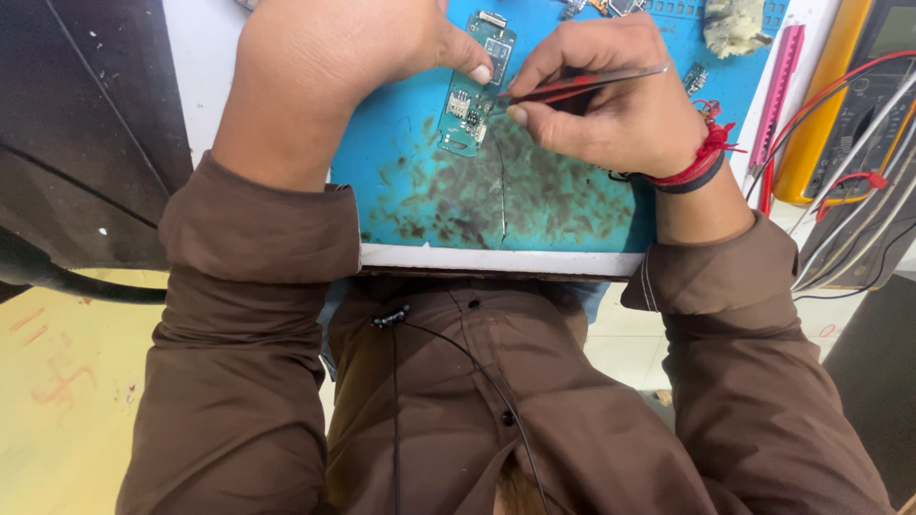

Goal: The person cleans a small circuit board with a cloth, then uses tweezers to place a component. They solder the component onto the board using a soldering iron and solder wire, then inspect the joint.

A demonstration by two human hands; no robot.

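Note:
A narrow green circuit board lies on a stained blue work mat. My left hand rests over the mat's left side, its thumb tip pressing the board's middle. My right hand pinches metal tweezers with a red inner part; their tips touch the board beside my left thumb. A red thread band wraps my right wrist.
A yellow multimeter with red and grey leads stands at the right, next to a pink strip. Small board pieces and a dirty cloth wad lie at the mat's far edge. The white table edge is near my lap.

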